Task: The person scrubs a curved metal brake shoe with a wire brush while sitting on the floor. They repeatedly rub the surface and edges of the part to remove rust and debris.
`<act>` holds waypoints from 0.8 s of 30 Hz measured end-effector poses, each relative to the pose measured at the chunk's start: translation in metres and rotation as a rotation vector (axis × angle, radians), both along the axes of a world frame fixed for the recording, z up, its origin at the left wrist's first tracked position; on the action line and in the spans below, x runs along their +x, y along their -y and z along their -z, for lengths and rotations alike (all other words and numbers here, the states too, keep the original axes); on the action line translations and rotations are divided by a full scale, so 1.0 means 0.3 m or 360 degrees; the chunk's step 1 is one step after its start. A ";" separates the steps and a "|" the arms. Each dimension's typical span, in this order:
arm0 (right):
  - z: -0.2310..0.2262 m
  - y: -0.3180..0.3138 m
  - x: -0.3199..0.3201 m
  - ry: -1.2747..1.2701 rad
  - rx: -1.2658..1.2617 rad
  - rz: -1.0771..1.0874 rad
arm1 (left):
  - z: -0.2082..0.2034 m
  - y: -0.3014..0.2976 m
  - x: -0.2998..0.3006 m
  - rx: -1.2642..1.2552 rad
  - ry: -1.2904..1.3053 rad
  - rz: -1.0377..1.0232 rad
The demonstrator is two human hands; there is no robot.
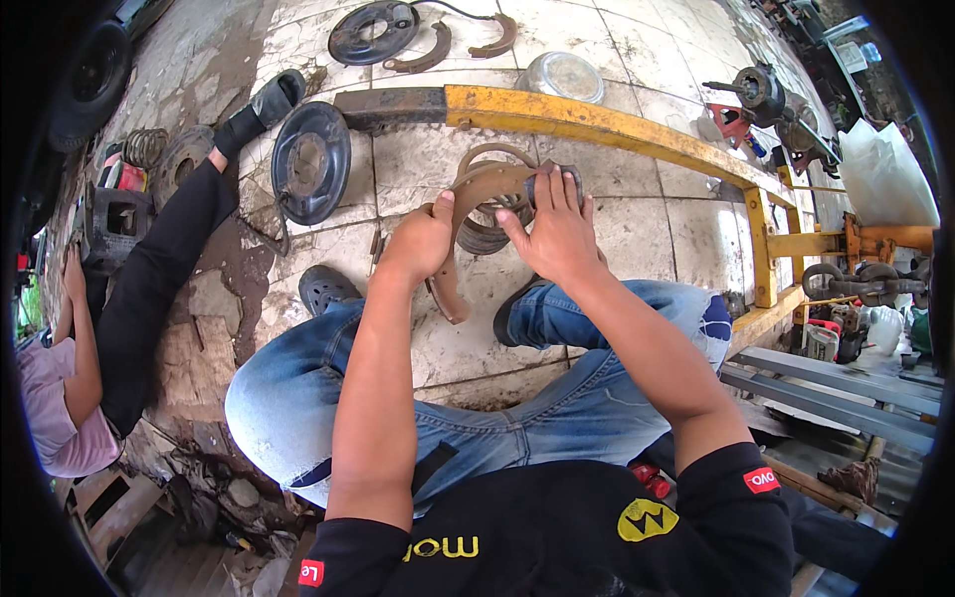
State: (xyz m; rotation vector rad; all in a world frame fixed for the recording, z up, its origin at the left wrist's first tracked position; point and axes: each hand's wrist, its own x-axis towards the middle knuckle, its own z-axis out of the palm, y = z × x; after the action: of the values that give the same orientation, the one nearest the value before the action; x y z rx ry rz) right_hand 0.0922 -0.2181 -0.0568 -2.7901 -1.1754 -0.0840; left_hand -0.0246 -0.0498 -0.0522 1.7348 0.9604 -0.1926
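My left hand (420, 242) grips a brown, curved brake shoe (489, 185) along its outer side, thumb on top. The shoe is tilted, its lower end pointing down toward my feet. At its upper right end lies my right hand (560, 234), fingers together over a dark grey piece (570, 180) pressed on the shoe. What this piece is, I cannot make out. Below the shoe, a coil spring (481, 239) shows partly on the tiles. Another thin curved rim (500, 149) sits just behind the shoe, mostly hidden.
A yellow metal frame (597, 121) stretches across in front and down the right. Black backing plates (310, 164) (374, 33), two more brake shoes (423, 52) and a round clear container (562, 76) lie beyond. Another person's leg (164, 224) extends at the left.
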 end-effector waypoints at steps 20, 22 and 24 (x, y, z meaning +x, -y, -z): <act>0.031 0.066 0.061 0.0126 0.0076 -0.0385 | -0.010 0.011 0.002 0.0058 -0.0059 0.0014; 0.014 0.028 0.108 0.0024 0.0033 -0.0282 | -0.012 0.010 0.003 0.0029 -0.0045 0.0003; 0.012 0.018 0.118 0.0012 0.0006 -0.0261 | -0.021 0.016 0.004 0.0058 -0.0021 0.0003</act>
State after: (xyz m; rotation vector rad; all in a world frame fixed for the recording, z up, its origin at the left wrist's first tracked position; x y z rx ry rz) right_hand 0.1276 -0.2234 -0.0603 -2.6798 -1.3988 -0.0824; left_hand -0.0234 -0.0546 -0.0458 1.7696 0.9771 -0.1891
